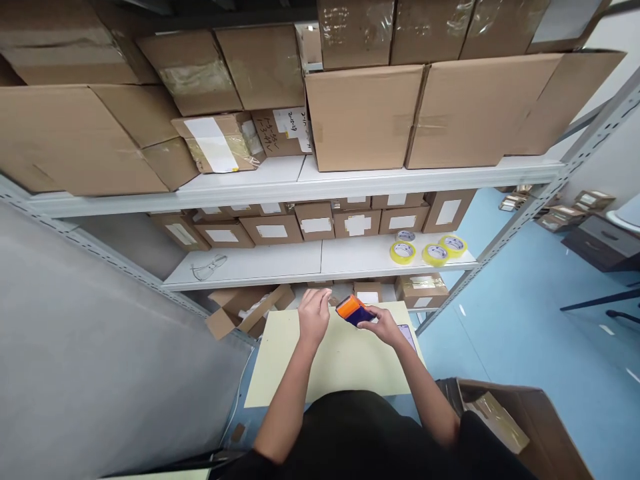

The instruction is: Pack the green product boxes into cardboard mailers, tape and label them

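Note:
Above a pale yellow tabletop (345, 373), my right hand (384, 325) grips a small orange and dark blue box (354, 311) by its right end. The box is tilted, its orange end toward my left hand. My left hand (314, 312) is raised just left of it, apart from it, with the fingers pinched together. What those fingers hold, if anything, is too small to make out. Partly behind my right wrist lies a phone-like flat thing with a light screen (407, 335) on the tabletop's right side.
A metal shelf rack (320, 190) stands ahead, loaded with cardboard boxes (365, 120). On its middle shelf are several tape rolls (403, 252) and glasses (209, 267). An open carton (250, 310) sits at the lower left, and a large open carton (525, 420) at the lower right.

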### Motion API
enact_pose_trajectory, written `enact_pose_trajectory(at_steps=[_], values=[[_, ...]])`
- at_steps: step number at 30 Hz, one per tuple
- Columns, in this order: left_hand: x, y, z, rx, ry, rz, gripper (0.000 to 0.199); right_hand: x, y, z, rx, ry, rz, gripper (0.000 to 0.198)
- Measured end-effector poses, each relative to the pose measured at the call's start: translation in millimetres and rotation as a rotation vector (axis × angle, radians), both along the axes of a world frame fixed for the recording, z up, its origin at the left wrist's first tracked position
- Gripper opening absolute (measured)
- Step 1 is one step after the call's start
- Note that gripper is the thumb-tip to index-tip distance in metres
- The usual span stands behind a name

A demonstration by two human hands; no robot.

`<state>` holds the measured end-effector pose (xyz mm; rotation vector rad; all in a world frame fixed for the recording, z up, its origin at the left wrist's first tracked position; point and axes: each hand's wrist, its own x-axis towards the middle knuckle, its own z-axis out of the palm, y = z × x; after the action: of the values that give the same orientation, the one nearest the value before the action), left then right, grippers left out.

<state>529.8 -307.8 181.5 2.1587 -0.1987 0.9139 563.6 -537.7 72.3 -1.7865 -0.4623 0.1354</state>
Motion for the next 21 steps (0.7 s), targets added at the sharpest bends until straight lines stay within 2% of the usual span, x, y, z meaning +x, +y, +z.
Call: enact_pose_trajectory(at_steps=[2,5,6,9,10,15,18,21], values=[[1.1,-8.7,-3.0,-0.027,0.035,0.011,0.026,4.5,-9.6,-5.4,-0.006,-0.027,-0.026,0.040],[0.0,-20.7,-2.8,0.048,0.064,0.001,0.022,18.1,-21.7,-11.7,-0.009,-0.104,-0.111,0.043],[-1.2,-24.1,-1.5,0.063,0.075,0.013,0.030,25.3,-24.9,-12.6,-0.024,-0.133,-0.151,0.044],[-6.7,-27.6,3.9,0.022,0.119,0.090,0.074,55.9,-31.6,-10.0,-0.126,-0.171,-0.255,0.048],[-9.0,-25.6,5.9,0.007,0.135,0.117,0.080,68.9,-32.8,-7.9,-0.167,-0.174,-0.274,0.050],[-26.3,0.7,11.7,0.012,0.291,0.106,0.065,146.1,-27.5,4.0,-0.327,-0.295,-0.252,0.052],[-42.4,11.4,8.0,-0.030,0.310,0.142,0.056,188.9,-15.8,9.7,-0.463,-0.318,-0.227,0.050],[-60.8,14.5,0.7,-0.029,0.336,0.169,0.050,216.8,-2.9,12.3,-0.634,-0.358,-0.185,0.043]])
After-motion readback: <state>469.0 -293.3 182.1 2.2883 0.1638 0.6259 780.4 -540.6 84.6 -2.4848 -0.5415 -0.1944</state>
